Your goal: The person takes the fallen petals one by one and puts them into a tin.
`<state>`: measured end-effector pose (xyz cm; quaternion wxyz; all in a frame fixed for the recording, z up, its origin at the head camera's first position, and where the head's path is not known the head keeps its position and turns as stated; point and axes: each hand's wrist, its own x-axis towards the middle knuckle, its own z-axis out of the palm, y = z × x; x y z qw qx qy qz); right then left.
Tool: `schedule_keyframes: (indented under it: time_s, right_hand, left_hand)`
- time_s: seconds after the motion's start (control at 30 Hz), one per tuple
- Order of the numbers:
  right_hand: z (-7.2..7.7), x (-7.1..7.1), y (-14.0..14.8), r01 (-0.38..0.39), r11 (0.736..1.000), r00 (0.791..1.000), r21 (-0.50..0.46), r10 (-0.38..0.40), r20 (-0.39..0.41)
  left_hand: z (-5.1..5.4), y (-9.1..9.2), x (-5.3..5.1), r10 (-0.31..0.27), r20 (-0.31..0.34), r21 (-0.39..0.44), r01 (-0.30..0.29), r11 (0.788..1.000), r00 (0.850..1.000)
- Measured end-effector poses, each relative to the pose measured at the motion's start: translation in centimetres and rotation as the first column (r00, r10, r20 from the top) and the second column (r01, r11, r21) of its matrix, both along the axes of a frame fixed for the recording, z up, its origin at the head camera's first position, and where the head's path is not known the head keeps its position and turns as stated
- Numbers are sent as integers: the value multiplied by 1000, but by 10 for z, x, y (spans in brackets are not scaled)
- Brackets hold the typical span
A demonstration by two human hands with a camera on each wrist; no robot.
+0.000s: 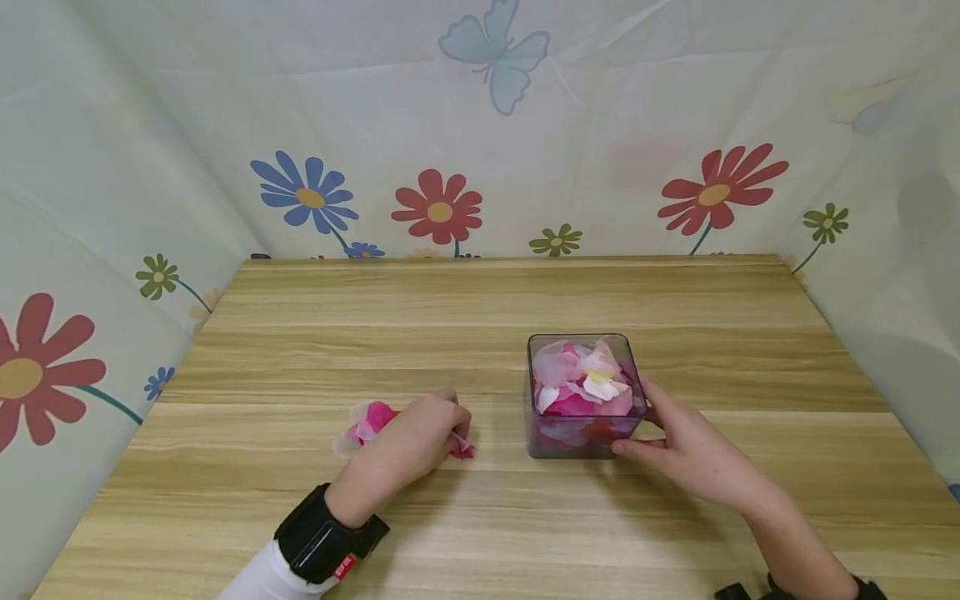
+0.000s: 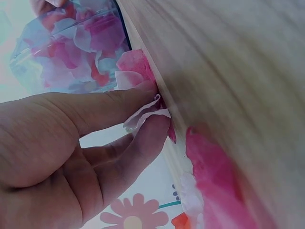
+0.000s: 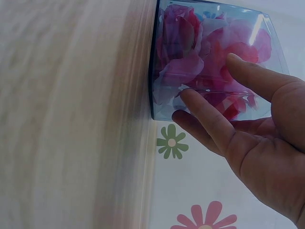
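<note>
A see-through grey square box (image 1: 547,446), heaped with pink and white artificial petals (image 1: 573,387), stands upright on the table right of centre. My right hand (image 1: 693,454) rests its thumb and fingertips against the box's right side and near front corner, fingers fairly straight. Left of the box, my left hand (image 1: 423,429) pinches a few petals (image 2: 147,114) between thumb and fingers, right at the tabletop. A small cluster of loose pink and white petals (image 1: 369,419) lies just left of that hand, partly hidden behind it in the head view.
The wood-grain table (image 1: 420,333) carries the box and the loose petals. A pale curtain (image 1: 600,117) printed with flowers and a butterfly encloses its back and both sides. Each wrist wears a black band (image 1: 318,533).
</note>
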<state>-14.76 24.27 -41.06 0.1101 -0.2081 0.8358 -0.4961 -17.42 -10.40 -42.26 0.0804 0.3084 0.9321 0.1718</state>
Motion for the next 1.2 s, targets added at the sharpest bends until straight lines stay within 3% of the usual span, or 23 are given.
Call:
schedule_keyframes:
  time_s: [0.27,0.7,0.93,1.07,1.2]
  right_hand:
    - [0,0,1,-4,1000,1000,-3,4,1]
    - [0,0,1,-6,1000,1000,-4,6,-6]
    - [1,0,0,-7,1000,1000,1,7,-11]
    - [1,0,1,-3,1000,1000,8,3,-10]
    - [1,0,1,0,1000,1000,11,0,-11]
  left_hand:
    - [1,1,-1,20,-14,10,-20,1000,1000]
    - [5,2,-5,-13,-19,58,14,998,1000]
    - [15,6,-7,-8,-21,85,10,996,1000]
    - [25,8,-9,1,-75,114,8,993,997]
    - [33,12,-12,11,-173,171,19,985,985]
